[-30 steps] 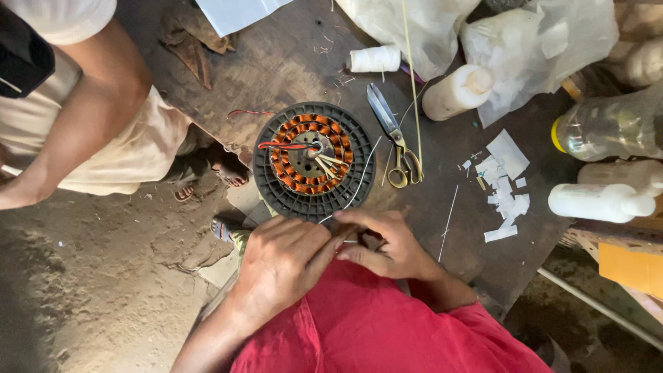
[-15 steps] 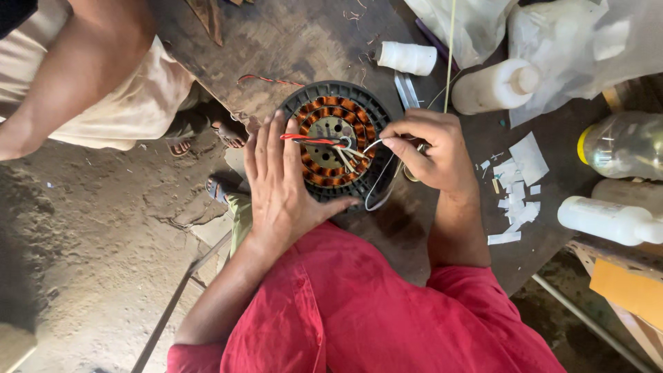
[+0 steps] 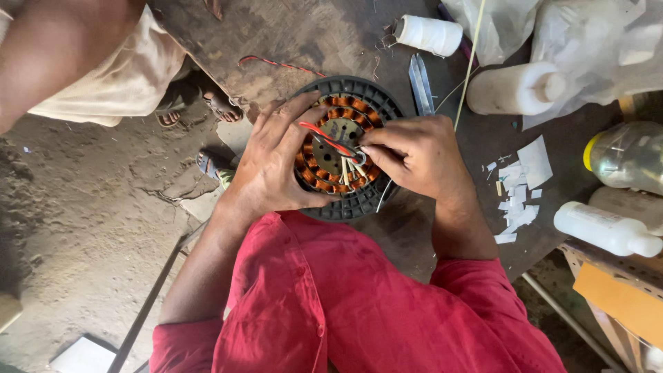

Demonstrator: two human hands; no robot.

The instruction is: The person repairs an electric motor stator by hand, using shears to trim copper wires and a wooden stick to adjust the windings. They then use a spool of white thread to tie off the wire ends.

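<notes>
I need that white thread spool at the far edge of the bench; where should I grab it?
Grip the white thread spool around its round middle, coming from above: it lies on its side on the wooden bench, ends free, clear of the scissors.

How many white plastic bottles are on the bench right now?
2. One white bottle lies at the top right, partly under the plastic bags; the other lies at the right edge near the paper scraps. More may be hidden under the bags.
</notes>
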